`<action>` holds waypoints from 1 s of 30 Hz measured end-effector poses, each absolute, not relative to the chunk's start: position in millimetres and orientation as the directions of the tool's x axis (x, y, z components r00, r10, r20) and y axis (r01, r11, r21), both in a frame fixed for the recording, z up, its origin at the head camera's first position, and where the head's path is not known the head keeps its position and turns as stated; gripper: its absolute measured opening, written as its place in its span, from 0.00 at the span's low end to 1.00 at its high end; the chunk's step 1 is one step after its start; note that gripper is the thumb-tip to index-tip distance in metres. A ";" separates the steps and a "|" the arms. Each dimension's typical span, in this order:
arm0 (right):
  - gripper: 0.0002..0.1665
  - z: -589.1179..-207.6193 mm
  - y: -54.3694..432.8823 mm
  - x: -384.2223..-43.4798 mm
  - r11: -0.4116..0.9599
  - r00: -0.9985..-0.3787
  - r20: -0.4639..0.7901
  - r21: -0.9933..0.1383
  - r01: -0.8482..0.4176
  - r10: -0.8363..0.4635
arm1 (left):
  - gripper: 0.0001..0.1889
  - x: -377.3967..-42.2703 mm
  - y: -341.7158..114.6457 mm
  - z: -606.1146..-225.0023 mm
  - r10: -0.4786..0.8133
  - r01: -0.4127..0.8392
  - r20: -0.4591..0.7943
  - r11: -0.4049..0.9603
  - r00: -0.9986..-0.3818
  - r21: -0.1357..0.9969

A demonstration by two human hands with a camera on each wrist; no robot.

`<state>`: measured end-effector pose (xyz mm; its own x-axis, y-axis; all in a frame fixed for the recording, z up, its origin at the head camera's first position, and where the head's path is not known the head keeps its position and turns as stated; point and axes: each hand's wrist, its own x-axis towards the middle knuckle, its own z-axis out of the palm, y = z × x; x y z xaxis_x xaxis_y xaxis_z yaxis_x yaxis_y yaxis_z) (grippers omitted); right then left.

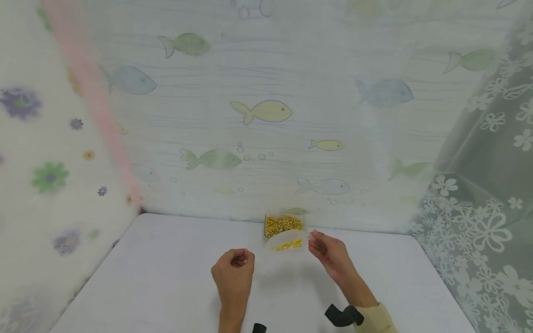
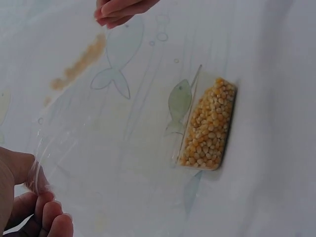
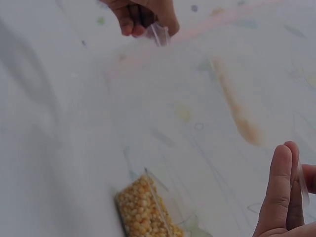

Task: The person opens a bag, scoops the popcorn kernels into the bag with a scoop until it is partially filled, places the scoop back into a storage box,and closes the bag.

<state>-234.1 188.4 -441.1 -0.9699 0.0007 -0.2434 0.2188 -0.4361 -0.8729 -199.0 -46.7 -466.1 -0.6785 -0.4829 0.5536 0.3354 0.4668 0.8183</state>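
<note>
A clear plastic bag [image 1: 276, 241] hangs in the air between my two hands, with a row of yellow corn kernels [image 1: 291, 245] lying along it. My left hand [image 1: 234, 273] pinches one end of the film between thumb and fingers; in the left wrist view the bag [image 2: 48, 143] bunches at the thumb. At the other end, my right hand [image 1: 332, 258] pinches the film with its fingertips. Behind the bag stands a clear rectangular container [image 1: 265, 226] filled with corn kernels [image 2: 210, 128]. The bag partly covers its front in the head view.
A white-covered table [image 1: 166, 277] carries the container near its back edge. Beyond rises a fish-patterned curtain [image 1: 266, 69]. A flower-print sheet [image 1: 50, 208] hangs at the left, and a lacy translucent curtain [image 1: 479, 208] at the right.
</note>
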 end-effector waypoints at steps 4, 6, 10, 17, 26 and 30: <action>0.13 -441.8 183.1 -230.9 -0.400 -0.972 -0.233 -0.888 0.228 -0.036 | 0.08 -198.7 -46.5 -464.8 -0.472 0.343 0.543 0.446 -0.694 0.827; 0.11 -443.1 181.6 -230.8 -0.383 -0.973 -0.228 -0.895 0.226 -0.041 | 0.08 -198.6 -46.2 -464.0 -0.462 0.347 0.534 0.431 -0.708 0.833; 0.09 -445.9 180.7 -231.5 -0.363 -0.976 -0.218 -0.908 0.209 -0.018 | 0.07 -198.4 -45.3 -463.2 -0.443 0.360 0.528 0.410 -0.724 0.838; 0.13 -447.4 179.1 -230.8 -0.302 -0.981 -0.186 -0.939 0.163 0.048 | 0.08 -199.9 -43.2 -465.1 -0.430 0.386 0.545 0.406 -0.720 0.829; 0.19 -448.8 173.0 -231.6 -0.214 -0.985 -0.155 -0.967 0.135 0.076 | 0.08 -201.1 -42.8 -468.0 -0.403 0.399 0.565 0.426 -0.720 0.812; 0.19 -446.8 170.1 -231.8 -0.157 -0.989 -0.117 -0.982 0.102 0.089 | 0.08 -201.3 -42.3 -469.7 -0.395 0.397 0.568 0.436 -0.722 0.808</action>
<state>-231.8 170.1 -446.8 -0.9891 0.0885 -0.1174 0.1025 -0.1574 -0.9822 -201.3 -42.3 -469.7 -0.7218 -0.3951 0.5682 0.3973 0.4357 0.8077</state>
